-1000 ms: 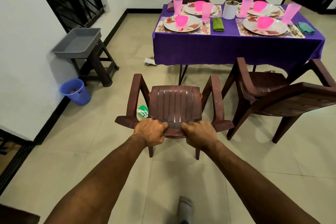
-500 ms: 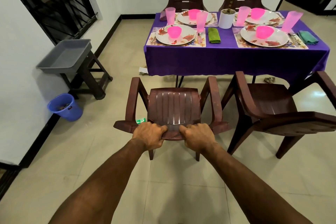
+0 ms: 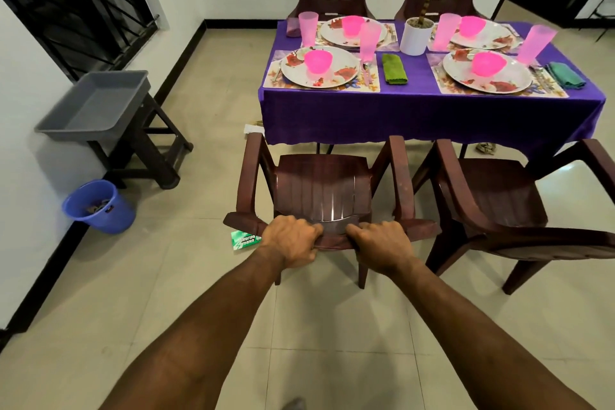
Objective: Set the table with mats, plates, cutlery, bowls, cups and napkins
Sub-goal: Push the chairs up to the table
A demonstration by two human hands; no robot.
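1. Brown moulded plastic was what you held: your left hand (image 3: 293, 241) and right hand (image 3: 382, 244) each curled over the top rail of the chair (image 3: 324, 191), fingers wrapped round the edge and thumbs behind, set close together near the middle of the rail. I judge that grip suited steering the chair squarely toward the counter (image 3: 429, 113), whose near edge stood just beyond the chair's front.
2. The purple cloth carried four settings. At the near left corner a mat (image 3: 369, 85) lay under a floral plate (image 3: 342, 68) with a pink bowl (image 3: 318, 60) on it, a pink cup (image 3: 369, 40) behind the mat's right side and cutlery (image 3: 365, 71) on that side.
3. A green napkin (image 3: 393, 69) lay just right of that mat, probably for an easy reach while seated.
4. The setting looked finished; seating seemed the step in hand.
5. A second chair (image 3: 499, 206) stood to the right, turned askew.
6. On the floor by the chair's left rear leg lay a green packet (image 3: 245, 239); its white lettering was upside down and I could not read it surely.
7. No other writing was legible.
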